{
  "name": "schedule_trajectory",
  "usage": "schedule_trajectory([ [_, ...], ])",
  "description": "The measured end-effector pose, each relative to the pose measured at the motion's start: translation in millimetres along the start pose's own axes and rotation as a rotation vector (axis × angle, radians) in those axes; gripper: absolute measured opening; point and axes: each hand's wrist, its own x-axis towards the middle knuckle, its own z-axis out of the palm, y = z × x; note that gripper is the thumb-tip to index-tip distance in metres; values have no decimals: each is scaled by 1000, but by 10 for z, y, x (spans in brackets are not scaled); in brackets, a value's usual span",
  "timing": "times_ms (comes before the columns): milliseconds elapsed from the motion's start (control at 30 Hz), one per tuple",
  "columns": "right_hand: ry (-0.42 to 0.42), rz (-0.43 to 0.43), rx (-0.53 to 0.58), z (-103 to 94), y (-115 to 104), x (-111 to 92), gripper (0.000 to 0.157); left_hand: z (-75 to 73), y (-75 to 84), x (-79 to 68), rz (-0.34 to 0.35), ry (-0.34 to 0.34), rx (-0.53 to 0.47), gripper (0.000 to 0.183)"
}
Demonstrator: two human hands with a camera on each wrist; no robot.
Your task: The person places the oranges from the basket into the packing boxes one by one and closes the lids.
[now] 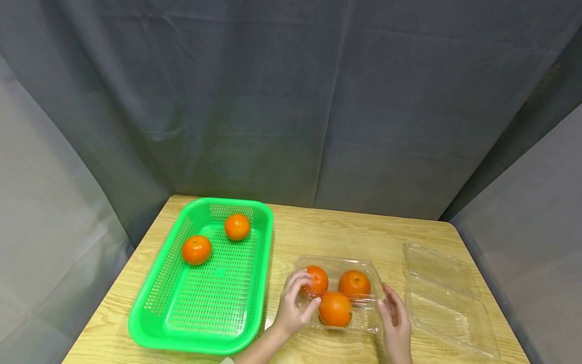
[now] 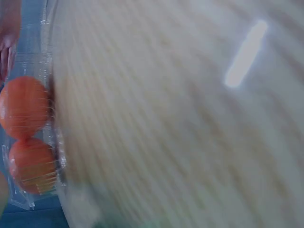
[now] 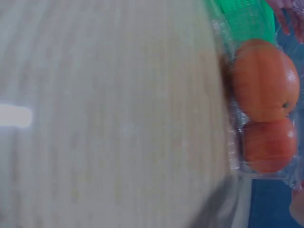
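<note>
A clear plastic clamshell container [image 1: 364, 322] stands in front with three oranges in it. My left hand [image 1: 291, 308] reaches over the container's left end, its fingers and thumb curved round the left orange [image 1: 318, 279] and partly hiding it. That thumb tip lies right at the front orange [image 1: 335, 310]. The third, right-hand orange [image 1: 354, 284] sits farther back. At the right end my right hand [image 1: 396, 326] holds the container's edge between thumb and fingers. Both wrist views show oranges through the plastic wall, such as the large orange [image 3: 266, 80].
On the left a green perforated basket [image 1: 259, 303] holds two oranges [image 1: 197, 250] apart from each other. A second clear clamshell [image 1: 454, 323] lies unfolded at the right of the wooden table [image 1: 300, 227]. Grey curtains [image 1: 254, 101] hang behind and at both sides.
</note>
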Motion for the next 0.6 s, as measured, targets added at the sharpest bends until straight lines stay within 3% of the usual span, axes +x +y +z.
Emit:
schedule_trajectory([
  [200, -11, -79, 17, -18, 110, -52, 40, 25, -233, -233, 50, -73, 33, 27],
  [367, -22, -170, -6, -26, 211, -107, 42, -11, -269, -317, 88, -117, 70, 26],
  [600, 17, -179, -62, 0, 293, -201, 44, -40, -305, -408, 98, -163, 123, 25],
])
